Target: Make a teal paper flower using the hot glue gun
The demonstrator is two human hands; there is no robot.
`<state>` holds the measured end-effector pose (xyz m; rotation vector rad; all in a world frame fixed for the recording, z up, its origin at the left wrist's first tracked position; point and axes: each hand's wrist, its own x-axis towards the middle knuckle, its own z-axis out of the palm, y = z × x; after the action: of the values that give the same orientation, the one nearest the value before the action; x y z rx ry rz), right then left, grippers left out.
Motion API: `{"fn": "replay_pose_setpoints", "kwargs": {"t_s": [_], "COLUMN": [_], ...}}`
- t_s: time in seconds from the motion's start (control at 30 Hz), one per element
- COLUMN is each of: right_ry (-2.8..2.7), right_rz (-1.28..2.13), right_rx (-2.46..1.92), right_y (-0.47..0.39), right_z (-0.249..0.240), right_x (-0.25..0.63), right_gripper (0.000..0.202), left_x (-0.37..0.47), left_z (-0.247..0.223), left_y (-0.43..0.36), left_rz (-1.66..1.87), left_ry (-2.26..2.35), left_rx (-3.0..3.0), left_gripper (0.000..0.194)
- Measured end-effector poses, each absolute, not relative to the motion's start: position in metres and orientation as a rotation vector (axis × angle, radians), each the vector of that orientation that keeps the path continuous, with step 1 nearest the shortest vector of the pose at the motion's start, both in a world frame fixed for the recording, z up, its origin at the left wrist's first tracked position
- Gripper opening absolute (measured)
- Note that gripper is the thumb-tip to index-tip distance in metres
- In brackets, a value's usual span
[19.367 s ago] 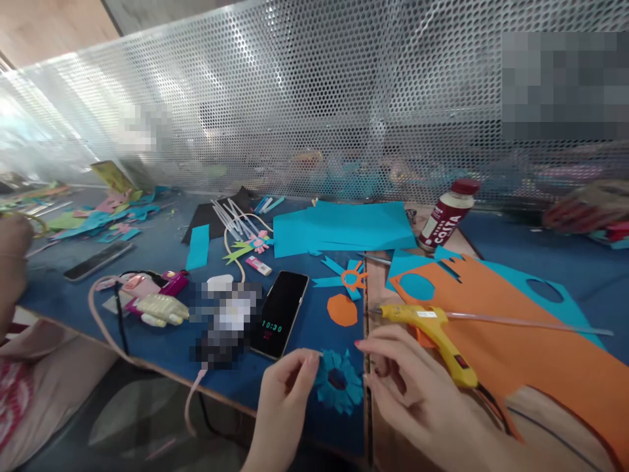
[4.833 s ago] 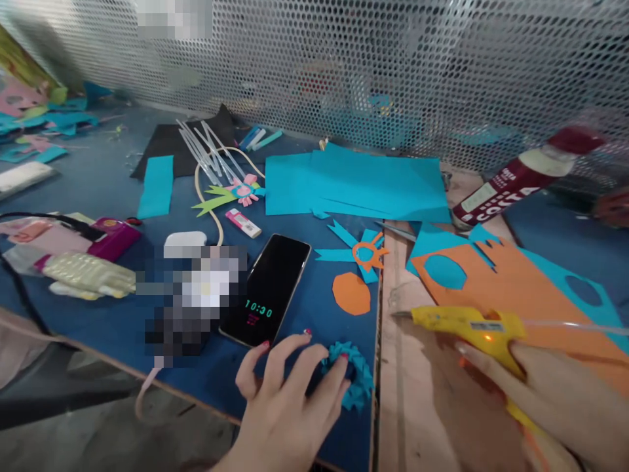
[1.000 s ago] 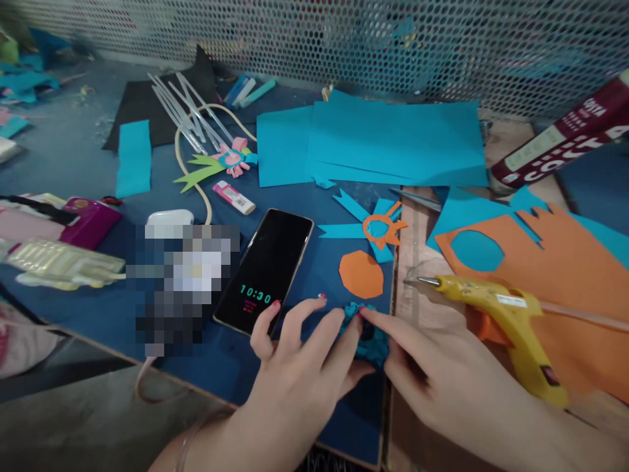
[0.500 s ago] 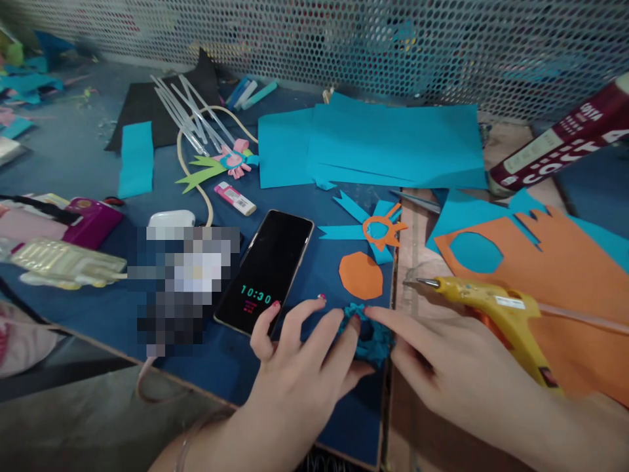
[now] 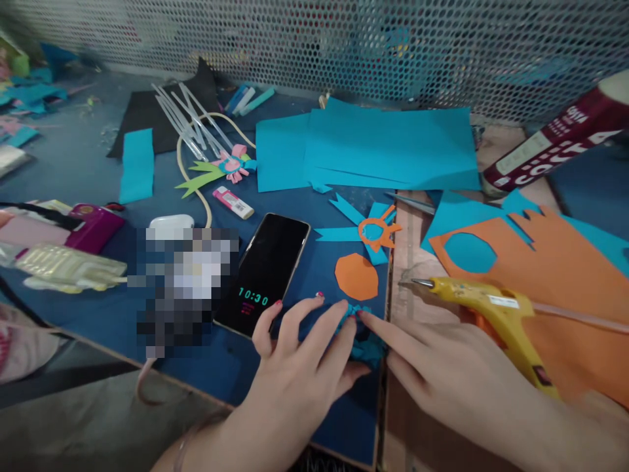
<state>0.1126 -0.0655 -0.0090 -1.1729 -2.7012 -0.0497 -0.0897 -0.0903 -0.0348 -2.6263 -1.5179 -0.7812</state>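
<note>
Between my two hands, near the table's front, is a blue crumpled paper ring [image 5: 367, 351], partly covered by my fingers. My left hand [image 5: 302, 364] pinches its left side with thumb and fingertips; the ring and little fingers stick out toward the phone. From the right, the index fingertip of my right hand [image 5: 432, 357] presses on the ring's upper edge, with the other fingers curled against its right side. Just above lies an orange paper disc [image 5: 356, 276]. Beyond it is a blue and orange paper rosette [image 5: 372, 230] with two ribbon tails.
A yellow glue gun [image 5: 491, 301] rests on orange sheet [image 5: 584, 282] at right. Left of my hands lies a phone [image 5: 268, 262]. Blue sheets [image 5: 388, 144], clear glue sticks [image 5: 179, 118] and a pink-green rosette [image 5: 233, 167] lie farther back. A maroon can [image 5: 555, 141] leans at right.
The view has shifted slightly. My right index finger has moved a little along the upper edge of the blue paper ring; both hands stay on it.
</note>
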Motion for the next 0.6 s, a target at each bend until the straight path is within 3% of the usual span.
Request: {"fn": "replay_pose_setpoints", "kwargs": {"t_s": [0.47,0.6], "right_ry": [-2.836,-2.728], "right_rz": [-0.257,-0.107], "right_rx": [-1.101,-1.133], "right_y": [-0.0722,-0.0686], "right_z": [-0.0149,-0.0078], "right_x": [0.1143,0.1156], "right_gripper": [0.043,0.040], "left_x": [-0.0876,-0.0839], "left_z": [-0.0346,-0.0358], "left_y": [-0.0860,-0.0849], "left_rz": [-0.736,-0.722], "left_ry": [-1.405,-1.375], "left_rx": [-2.705,-2.730], "left_gripper": [0.027,0.020]}}
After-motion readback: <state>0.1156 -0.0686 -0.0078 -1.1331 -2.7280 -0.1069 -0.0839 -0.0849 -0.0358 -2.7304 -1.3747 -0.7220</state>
